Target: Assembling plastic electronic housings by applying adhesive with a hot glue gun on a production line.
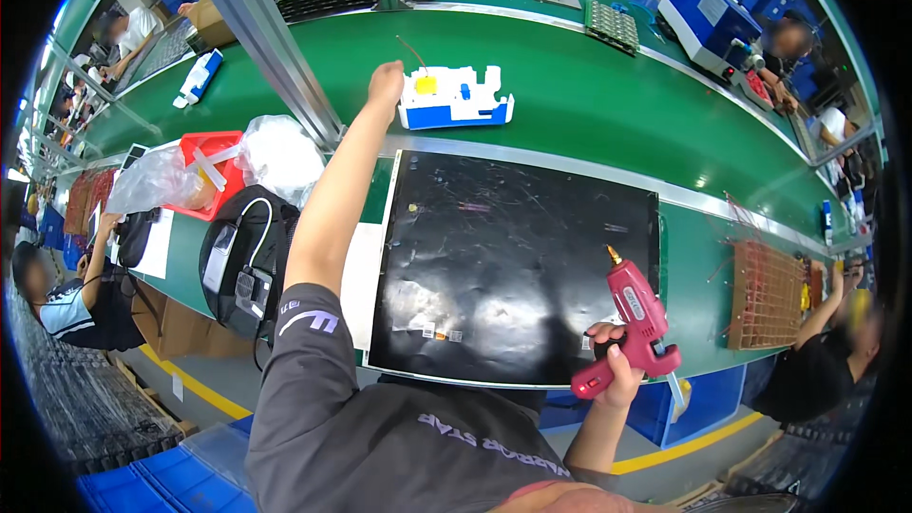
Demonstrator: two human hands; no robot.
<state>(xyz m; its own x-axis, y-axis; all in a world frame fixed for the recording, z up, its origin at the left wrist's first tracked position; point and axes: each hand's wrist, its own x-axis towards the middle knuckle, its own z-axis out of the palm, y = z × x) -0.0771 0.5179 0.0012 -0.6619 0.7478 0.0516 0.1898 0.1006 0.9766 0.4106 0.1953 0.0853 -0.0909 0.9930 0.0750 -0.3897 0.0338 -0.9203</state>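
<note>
My left arm reaches far across the green bench. My left hand (385,84) is closed at the left end of a white and blue plastic housing (456,114); its fingertips are partly hidden. In that housing sit a yellow block (426,85) and a small blue part (465,91), and a thin wire (412,49) rises from its left side. Close to my body, my right hand (617,370) grips a dark red hot glue gun (638,309), its brass nozzle pointing up and away. Under the gun lies a scuffed black mat (513,256) with several small scraps on it.
A metal post (266,38) rises left of my forearm. Beside it are a red bin (211,157) with plastic bags and a black backpack (242,247). At right stands a brown rack (765,294) with red wires. Co-workers sit around the line.
</note>
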